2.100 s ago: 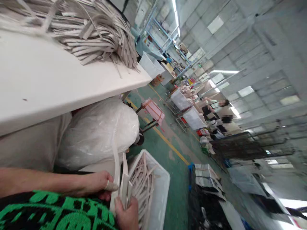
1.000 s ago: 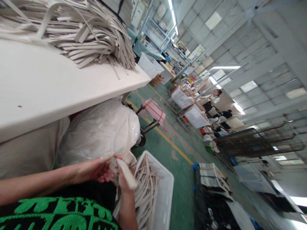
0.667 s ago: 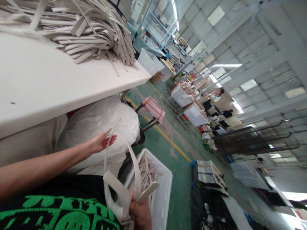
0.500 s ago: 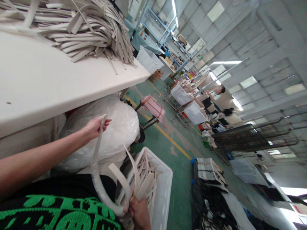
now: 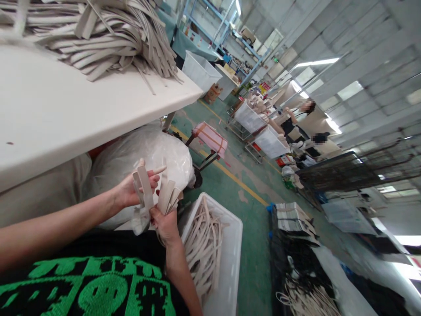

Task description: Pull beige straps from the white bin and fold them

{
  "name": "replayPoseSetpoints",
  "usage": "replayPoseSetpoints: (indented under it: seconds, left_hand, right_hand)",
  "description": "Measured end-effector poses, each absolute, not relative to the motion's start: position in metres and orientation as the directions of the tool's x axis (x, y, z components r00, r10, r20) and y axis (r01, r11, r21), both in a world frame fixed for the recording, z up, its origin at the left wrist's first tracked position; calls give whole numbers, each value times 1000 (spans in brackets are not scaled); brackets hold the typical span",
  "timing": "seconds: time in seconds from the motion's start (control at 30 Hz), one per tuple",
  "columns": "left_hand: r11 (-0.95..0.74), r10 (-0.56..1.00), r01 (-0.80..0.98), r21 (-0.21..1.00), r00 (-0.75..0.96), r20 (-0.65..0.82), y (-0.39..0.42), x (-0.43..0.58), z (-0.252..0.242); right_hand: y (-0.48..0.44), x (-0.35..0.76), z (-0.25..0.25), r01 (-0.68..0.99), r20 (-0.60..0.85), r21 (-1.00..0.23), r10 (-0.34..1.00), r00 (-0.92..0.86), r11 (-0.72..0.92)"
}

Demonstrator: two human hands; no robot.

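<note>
My right hand is closed around a bundle of flat beige strips, whose ends stick up past my fingers. Just left of it, my left hand has its thumb raised and its fingers apart. A strip end stands in front of the left palm and partly hides it. Below the left hand hangs a looped piece of strip. Beside my right forearm, a white plastic bin holds many loose beige strips.
A large pile of strips lies on the white table. Under the table edge sits a bulging clear plastic bag. A stool with a pink top stands ahead. Farther off, people are beside white bins.
My left hand has come down slightly, and its pinch on the strip has loosened. My right hand has risen from over the bin to beside it, bringing the strips along.
</note>
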State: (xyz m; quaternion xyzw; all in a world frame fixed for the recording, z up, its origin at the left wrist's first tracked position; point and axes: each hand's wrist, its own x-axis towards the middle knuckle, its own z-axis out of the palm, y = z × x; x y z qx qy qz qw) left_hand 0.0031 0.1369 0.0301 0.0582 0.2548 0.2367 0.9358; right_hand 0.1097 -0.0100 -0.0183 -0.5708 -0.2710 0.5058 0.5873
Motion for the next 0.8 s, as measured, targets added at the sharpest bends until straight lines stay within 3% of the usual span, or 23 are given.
replayPoseSetpoints:
  seconds: [0.13, 0.2, 0.33, 0.53, 0.67, 0.8]
  left_hand:
    - [897, 437, -402, 181, 752, -493, 134, 4, 44]
    - [871, 485, -442, 213, 712, -507, 133, 3, 53]
    - [729, 682, -491, 477, 573, -455, 122, 0, 53]
    - [463, 769, -200, 863, 574, -280, 100, -5, 33]
    - [210, 793, -52, 976, 594, -138, 109, -10, 41]
    - [-31, 606, 148, 989, 790, -99, 107, -13, 40]
  right_hand:
    - [1, 106, -28, -255, -266, -945, 933, 244, -203]
    - [4, 104, -29, -230, -278, -948, 923, 266, -219]
    - [9, 100, -21, -182, -267, -961, 873, 408, -208]
    - [12, 101, -11, -150, -242, -970, 850, 469, -193]
    - [8, 119, 6, -101, -201, -979, 766, 610, -177]
    - [-2, 130, 35, -51, -115, -993, 813, 571, -105]
